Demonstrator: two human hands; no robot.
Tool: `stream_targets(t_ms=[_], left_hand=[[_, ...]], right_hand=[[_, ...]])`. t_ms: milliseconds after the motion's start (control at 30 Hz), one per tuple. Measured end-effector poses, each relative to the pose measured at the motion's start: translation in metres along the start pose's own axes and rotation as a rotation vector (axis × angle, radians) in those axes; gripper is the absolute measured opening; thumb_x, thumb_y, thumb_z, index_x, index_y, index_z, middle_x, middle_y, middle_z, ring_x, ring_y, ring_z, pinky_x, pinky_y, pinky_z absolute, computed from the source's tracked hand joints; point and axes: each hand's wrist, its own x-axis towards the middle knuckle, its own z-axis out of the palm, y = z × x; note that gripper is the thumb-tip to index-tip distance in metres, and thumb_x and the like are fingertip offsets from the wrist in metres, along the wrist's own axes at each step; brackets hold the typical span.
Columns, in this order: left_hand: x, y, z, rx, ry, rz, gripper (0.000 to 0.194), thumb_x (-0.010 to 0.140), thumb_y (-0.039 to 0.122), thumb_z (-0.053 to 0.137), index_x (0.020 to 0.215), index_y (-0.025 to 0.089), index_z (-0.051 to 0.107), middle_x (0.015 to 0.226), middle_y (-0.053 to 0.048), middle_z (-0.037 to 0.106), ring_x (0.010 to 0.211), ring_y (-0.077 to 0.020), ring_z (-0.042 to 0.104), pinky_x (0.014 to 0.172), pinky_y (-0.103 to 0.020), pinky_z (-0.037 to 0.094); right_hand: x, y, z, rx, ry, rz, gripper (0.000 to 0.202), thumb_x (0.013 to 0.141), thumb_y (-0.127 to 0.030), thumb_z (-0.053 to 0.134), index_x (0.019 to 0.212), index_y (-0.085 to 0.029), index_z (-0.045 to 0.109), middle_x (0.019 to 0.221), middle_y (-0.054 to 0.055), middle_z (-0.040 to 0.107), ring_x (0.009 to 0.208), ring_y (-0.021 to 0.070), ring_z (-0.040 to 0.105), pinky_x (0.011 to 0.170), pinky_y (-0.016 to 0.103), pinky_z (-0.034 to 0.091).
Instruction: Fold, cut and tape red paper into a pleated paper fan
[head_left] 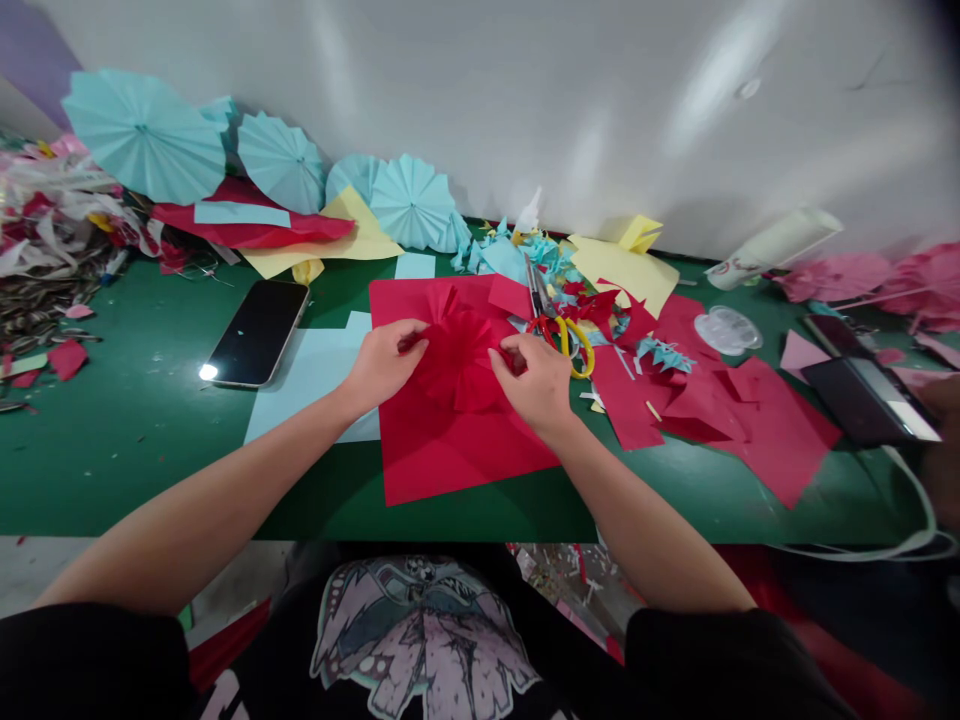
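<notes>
A red pleated paper rosette [459, 350] lies over a flat red paper sheet [442, 455], its folds fanned out in a round. At the rosette's left edge, my left hand [386, 362] pinches the paper with curled fingers. My right hand [534, 382] is closed on the opposite edge, thumb and forefinger close together. Red on red makes the exact grip hard to make out. Just beyond my right hand lie scissors with yellow handles [579, 350] and another pair with red handles [541, 326]. Light blue paper sheets [300, 385] stick out from under the red sheet.
A phone [259, 333] rests left of the sheets. Light blue paper rosettes [412, 200] lean along the wall. Red scraps [780, 430], a clear round lid [727, 330] and a dark device [862, 400] with a white cable are on the right of the green table [150, 470].
</notes>
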Motion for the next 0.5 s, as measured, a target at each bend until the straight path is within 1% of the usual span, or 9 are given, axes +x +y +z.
stream_targets(t_ms=[100,233,333,433,500], left_hand=[[-0.0025,0.0017,0.0009,0.076,0.005,0.069,0.019,0.077,0.019,0.054,0.090,0.019,0.068,0.091,-0.005,0.069,0.084,-0.0194,0.062,0.073,-0.026,0.045],[-0.0059,0.0035,0.0027,0.168,-0.058,0.219,0.017,0.079,0.020,0.052,0.089,0.019,0.067,0.097,-0.006,0.069,0.089,-0.0194,0.063,0.079,-0.028,0.047],[-0.0062,0.0017,0.0039,0.261,-0.095,0.347,0.012,0.076,0.016,0.052,0.082,0.017,0.063,0.098,-0.006,0.069,0.091,-0.0192,0.063,0.080,-0.029,0.048],[-0.0055,-0.0021,0.0048,0.342,-0.133,0.447,0.008,0.072,0.012,0.053,0.076,0.017,0.059,0.098,-0.007,0.068,0.093,-0.0194,0.063,0.080,-0.030,0.049],[-0.0054,-0.0040,0.0051,0.384,-0.169,0.477,0.003,0.073,0.016,0.056,0.075,0.017,0.057,0.102,-0.008,0.067,0.097,-0.0207,0.062,0.083,-0.032,0.049]], right_hand=[[-0.0024,-0.0003,0.0016,-0.029,-0.018,-0.047,0.011,0.083,-0.024,0.048,0.073,-0.020,0.052,0.069,0.003,0.059,0.061,0.0132,0.052,0.058,0.026,0.038],[-0.0043,0.0001,0.0034,-0.137,-0.079,-0.128,0.016,0.081,-0.021,0.049,0.066,-0.019,0.049,0.061,0.001,0.055,0.056,0.0112,0.046,0.053,0.024,0.032],[-0.0043,0.0016,0.0038,-0.219,-0.107,-0.212,0.020,0.081,-0.019,0.048,0.062,-0.019,0.048,0.058,0.000,0.052,0.054,0.0110,0.044,0.051,0.024,0.029],[-0.0037,0.0026,0.0036,-0.214,-0.146,-0.275,0.020,0.082,-0.019,0.049,0.061,-0.018,0.050,0.060,0.001,0.054,0.056,0.0114,0.046,0.052,0.024,0.030],[-0.0029,0.0025,0.0037,-0.152,-0.175,-0.269,0.019,0.082,-0.021,0.051,0.064,-0.018,0.053,0.063,0.002,0.056,0.057,0.0117,0.048,0.053,0.023,0.033]])
